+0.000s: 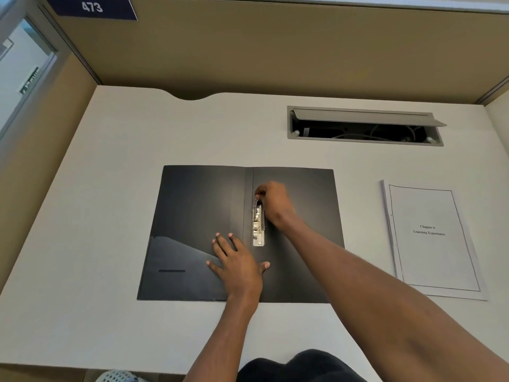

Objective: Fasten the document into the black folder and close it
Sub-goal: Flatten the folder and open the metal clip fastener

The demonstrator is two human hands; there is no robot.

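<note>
Nearest the person, the left hand lies flat with fingers spread wide, pressing on the black folder across its spine, holding nothing. The folder lies open on the pale counter, both covers down, a pocket flap showing on the inside of its left cover. Just beyond the left hand, the metal clamp runs along the folder's spine. The right hand is curled at the far end of the clamp, fingertips pinched on its lever; from this angle I cannot tell whether the lever is up or down.

The step in hand looks like opening the clamp, an early one: nothing has been filed. The document, a stack of white sheets with a printed title page, lies on the counter well to the right of the folder, apart from it and untouched. The next move probably calls for lifting the lever fully while the left hand pins the folder, then fetching the stack and sliding its edge under the clamp squarely.

Beyond the folder, to the right, a cable hatch is sunk in the counter with its lid raised. Tan partition walls close the booth behind it, with a sign reading 473 up to the left.
</note>
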